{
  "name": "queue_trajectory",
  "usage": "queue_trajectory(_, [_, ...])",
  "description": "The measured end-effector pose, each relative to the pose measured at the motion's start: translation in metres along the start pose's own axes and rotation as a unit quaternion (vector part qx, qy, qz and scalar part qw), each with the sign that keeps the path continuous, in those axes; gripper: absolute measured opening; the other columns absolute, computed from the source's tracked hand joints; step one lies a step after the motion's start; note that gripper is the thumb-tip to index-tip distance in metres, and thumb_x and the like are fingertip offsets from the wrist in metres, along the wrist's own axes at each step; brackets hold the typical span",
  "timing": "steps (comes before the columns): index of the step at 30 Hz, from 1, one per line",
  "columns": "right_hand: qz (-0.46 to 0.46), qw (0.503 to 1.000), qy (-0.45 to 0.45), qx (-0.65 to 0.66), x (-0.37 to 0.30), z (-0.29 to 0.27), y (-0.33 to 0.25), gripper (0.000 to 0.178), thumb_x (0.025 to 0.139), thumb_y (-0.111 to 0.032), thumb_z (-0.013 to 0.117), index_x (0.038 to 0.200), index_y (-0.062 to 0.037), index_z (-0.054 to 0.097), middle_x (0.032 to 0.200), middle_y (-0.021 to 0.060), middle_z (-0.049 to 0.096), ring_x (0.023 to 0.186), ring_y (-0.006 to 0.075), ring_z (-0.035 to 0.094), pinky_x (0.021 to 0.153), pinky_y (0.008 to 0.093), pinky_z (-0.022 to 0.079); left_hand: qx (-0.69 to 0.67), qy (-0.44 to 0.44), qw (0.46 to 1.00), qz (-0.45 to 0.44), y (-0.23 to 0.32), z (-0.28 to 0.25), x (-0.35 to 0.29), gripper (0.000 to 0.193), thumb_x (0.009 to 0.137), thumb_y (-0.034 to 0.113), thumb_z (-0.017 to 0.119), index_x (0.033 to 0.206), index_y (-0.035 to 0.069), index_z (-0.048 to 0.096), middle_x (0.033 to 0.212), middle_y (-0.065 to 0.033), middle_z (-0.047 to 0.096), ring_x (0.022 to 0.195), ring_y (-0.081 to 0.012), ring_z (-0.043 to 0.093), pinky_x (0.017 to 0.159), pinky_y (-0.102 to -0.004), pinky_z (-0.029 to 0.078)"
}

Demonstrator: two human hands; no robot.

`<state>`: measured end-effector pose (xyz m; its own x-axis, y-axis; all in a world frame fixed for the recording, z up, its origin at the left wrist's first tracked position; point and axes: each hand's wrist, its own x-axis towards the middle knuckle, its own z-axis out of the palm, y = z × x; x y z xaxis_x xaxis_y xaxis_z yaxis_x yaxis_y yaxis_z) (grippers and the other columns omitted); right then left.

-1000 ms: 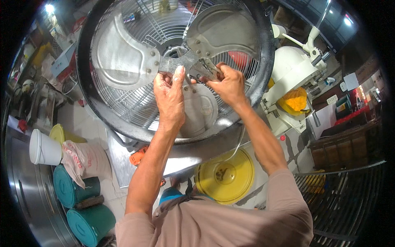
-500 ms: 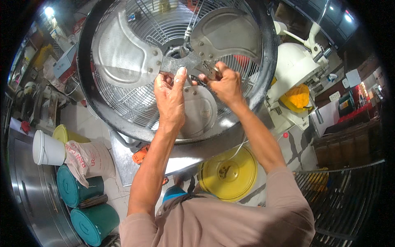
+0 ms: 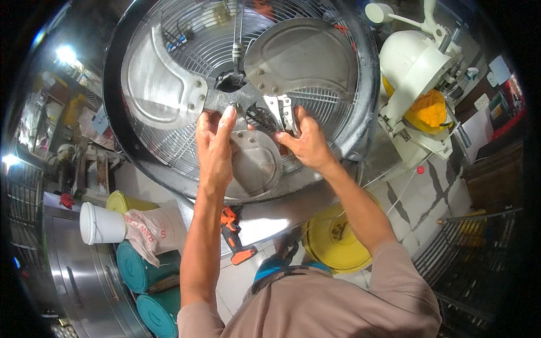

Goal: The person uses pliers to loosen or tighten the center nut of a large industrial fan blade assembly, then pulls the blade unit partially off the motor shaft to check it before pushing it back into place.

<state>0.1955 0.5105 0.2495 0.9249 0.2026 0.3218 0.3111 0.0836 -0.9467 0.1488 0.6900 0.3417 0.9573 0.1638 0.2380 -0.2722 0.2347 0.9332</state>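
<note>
A large drum fan lies face up, its round black housing (image 3: 366, 73) circling a wire grille and a three-blade metal fan wheel (image 3: 301, 56). My left hand (image 3: 214, 152) pinches the wheel's hub plate, thumb pressing near the middle and fingers curled beneath. To its right, my right hand (image 3: 310, 143) holds silver locking pliers (image 3: 285, 114) by the handles, thumb on one side and fingers on the other. The pliers lie beside the hub; where their jaws bear cannot be made out. Behind the hub sits a dark motor part (image 3: 230, 81).
An orange and black cordless drill (image 3: 234, 234) lies at the edge of the metal table (image 3: 270, 214). A yellow lidded tub (image 3: 338, 242) stands below on the right, a cream-coloured machine (image 3: 411, 67) beyond the fan. Teal bins (image 3: 135, 270), a white bucket (image 3: 101, 222) and a sack (image 3: 160, 225) stand left.
My right hand has turned the pliers, so their handles now show more plainly. My left hand keeps its hold on the hub. The whole view has shifted, bringing the drill into sight.
</note>
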Motion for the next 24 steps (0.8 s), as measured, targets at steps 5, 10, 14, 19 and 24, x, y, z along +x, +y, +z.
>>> queue_trajectory(5, [0.007,0.999,-0.017,0.027,0.000,0.004,-0.003,0.039,0.088,-0.011,0.071,0.118,0.0005,0.050,0.104,0.0098,0.064,0.092,0.0138,0.061,0.081,0.0304,0.051,0.038,-0.016,0.999,0.015,0.004,-0.005,0.000,0.023,0.101,0.017,0.053,0.115,-0.001,0.051,0.102,-0.0110,0.063,0.082,-0.0154,0.064,0.073,-0.0294,0.055])
queue_trajectory(10, [-0.004,0.981,-0.097,0.171,0.006,0.002,-0.016,0.038,0.096,-0.017,0.066,0.125,-0.0027,0.047,0.103,0.0070,0.064,0.087,0.0084,0.059,0.074,0.0232,0.049,0.039,-0.038,0.998,-0.011,0.009,-0.006,0.000,0.032,0.102,0.013,0.051,0.129,-0.003,0.047,0.113,-0.0139,0.063,0.090,-0.0168,0.065,0.077,-0.0318,0.056])
queue_trajectory(14, [0.099,0.960,-0.162,0.207,0.015,-0.001,-0.014,0.040,0.098,-0.015,0.064,0.132,-0.0021,0.047,0.093,0.0032,0.065,0.083,0.0074,0.060,0.073,0.0244,0.051,0.027,0.002,1.000,-0.003,0.004,-0.001,0.002,0.026,0.099,0.015,0.059,0.117,-0.001,0.052,0.101,-0.0091,0.063,0.083,-0.0144,0.064,0.072,-0.0286,0.055])
queue_trajectory(19, [-0.041,0.980,-0.098,0.166,0.023,0.009,-0.009,0.030,0.096,-0.013,0.065,0.121,0.0010,0.057,0.084,-0.0002,0.066,0.076,0.0083,0.062,0.066,0.0250,0.050,0.039,0.007,0.999,-0.004,0.001,-0.007,0.000,0.026,0.098,0.014,0.059,0.118,-0.002,0.052,0.104,-0.0090,0.062,0.088,-0.0135,0.063,0.074,-0.0280,0.055])
queue_trajectory(24, [-0.033,0.990,-0.095,0.101,0.028,0.010,-0.004,0.027,0.096,-0.012,0.065,0.119,0.0006,0.058,0.085,0.0021,0.066,0.076,0.0081,0.061,0.065,0.0256,0.050,0.046,0.006,0.999,0.009,0.006,0.000,0.000,0.027,0.100,0.015,0.055,0.122,-0.001,0.050,0.108,-0.0107,0.062,0.088,-0.0151,0.063,0.075,-0.0294,0.055])
